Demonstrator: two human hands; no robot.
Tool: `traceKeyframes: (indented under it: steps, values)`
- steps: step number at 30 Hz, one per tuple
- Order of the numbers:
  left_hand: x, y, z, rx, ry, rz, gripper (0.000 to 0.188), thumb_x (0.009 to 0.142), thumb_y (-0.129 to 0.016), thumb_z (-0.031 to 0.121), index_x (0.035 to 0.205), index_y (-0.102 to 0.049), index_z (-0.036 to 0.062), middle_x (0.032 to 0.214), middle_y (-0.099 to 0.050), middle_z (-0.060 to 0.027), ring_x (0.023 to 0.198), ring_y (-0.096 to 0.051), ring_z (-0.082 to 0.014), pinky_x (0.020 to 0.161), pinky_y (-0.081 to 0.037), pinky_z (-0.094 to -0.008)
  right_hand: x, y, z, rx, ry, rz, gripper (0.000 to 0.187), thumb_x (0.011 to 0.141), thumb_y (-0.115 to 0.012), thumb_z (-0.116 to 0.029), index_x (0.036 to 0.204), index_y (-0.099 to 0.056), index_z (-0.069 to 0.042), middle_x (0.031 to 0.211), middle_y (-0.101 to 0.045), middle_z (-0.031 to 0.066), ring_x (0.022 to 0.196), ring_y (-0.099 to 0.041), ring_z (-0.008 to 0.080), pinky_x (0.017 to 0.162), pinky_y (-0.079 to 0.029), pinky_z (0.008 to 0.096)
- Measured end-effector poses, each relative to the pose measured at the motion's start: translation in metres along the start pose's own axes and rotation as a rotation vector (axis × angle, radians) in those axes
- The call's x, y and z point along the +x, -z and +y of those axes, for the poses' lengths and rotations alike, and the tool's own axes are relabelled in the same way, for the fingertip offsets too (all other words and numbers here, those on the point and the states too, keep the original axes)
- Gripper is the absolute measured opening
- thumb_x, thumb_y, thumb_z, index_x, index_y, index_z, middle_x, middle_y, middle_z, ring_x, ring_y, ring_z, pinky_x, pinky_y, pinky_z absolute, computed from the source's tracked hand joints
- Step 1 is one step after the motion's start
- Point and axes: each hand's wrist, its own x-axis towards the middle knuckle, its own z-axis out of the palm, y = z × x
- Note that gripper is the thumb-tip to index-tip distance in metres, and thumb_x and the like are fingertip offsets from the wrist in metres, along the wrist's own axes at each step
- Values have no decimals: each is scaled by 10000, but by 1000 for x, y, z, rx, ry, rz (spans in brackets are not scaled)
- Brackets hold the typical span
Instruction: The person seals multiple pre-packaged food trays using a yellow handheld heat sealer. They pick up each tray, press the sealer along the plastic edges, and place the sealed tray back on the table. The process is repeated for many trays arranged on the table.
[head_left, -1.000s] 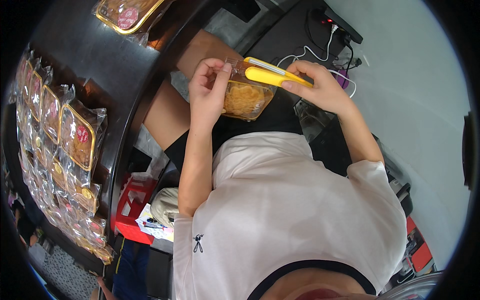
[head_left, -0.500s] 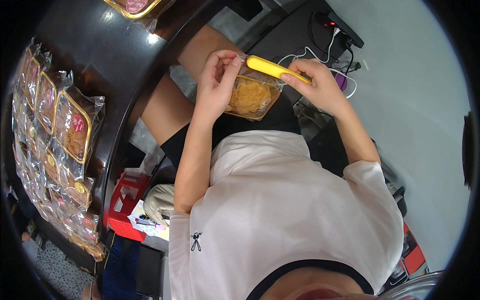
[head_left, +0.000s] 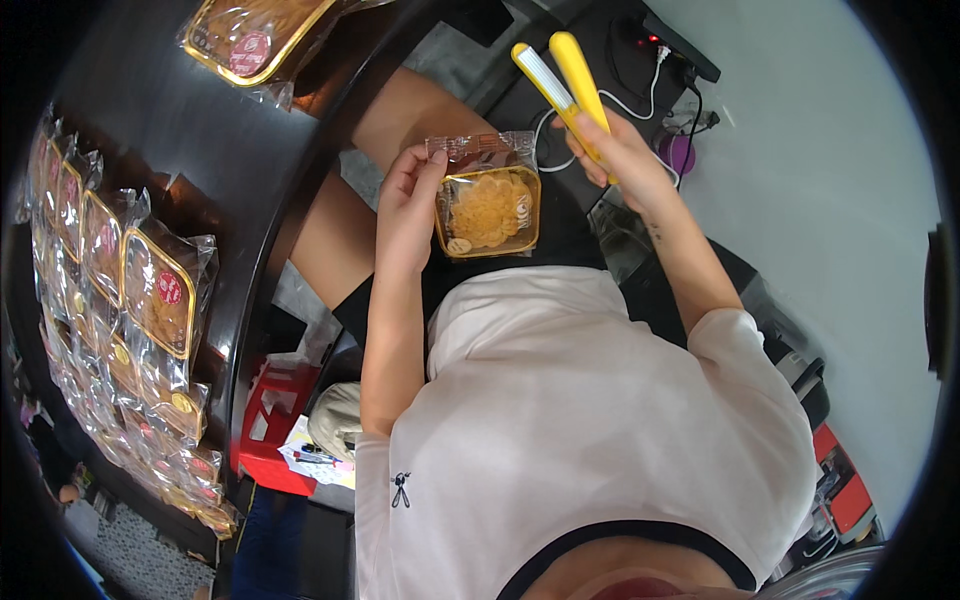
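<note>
My left hand (head_left: pixel 408 210) is closed on the left edge of a clear plastic bag of mooncake (head_left: pixel 490 210), thumb near the bag's crimped top. The golden mooncake sits in a gold-rimmed tray inside the bag, above my lap. To its upper right, my right hand (head_left: pixel 622 165) grips a yellow mini hair straightener (head_left: pixel 580 85). Its two arms are spread apart, and a pale ridged plate shows on the inner side of one. The straightener is clear of the bag.
A dark glossy table (head_left: pixel 150 120) curves along the left. Many bagged mooncakes (head_left: pixel 160 290) stand there in rows, and another bagged mooncake (head_left: pixel 255 40) lies at the far edge. A power strip (head_left: pixel 680 45) with white cables is at upper right. A red plastic stool (head_left: pixel 275 410) stands lower left.
The straightener has opened and moved up and away from the bag's top edge, where it was clamped. My left hand has brought the bag slightly left, now facing up more fully.
</note>
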Motion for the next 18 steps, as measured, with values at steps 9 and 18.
traceKeyframes:
  steps: [9, 18]
  values:
    - [-21, -10, 0, 84, -19, 91, 111, 904, -604, 128, 931, -608, 21, 921, -634, -12, 858, -565, -66, 789, -422, -195, 5, -36, 22, 75, -78, 87, 296, 762, -741, -210, 922, -609, 1, 562, -482, -24, 411, -381, 43, 396, -294, 199]
    - [-26, -9, 9, -53, 112, 166, 132, 882, -628, 115, 951, -631, 2, 905, -652, -28, 806, -574, -64, 752, -435, -189, 5, -36, 29, 191, -93, 86, 312, 778, -732, -221, 953, -611, 7, 595, -503, -14, 438, -400, 39, 418, -309, 195]
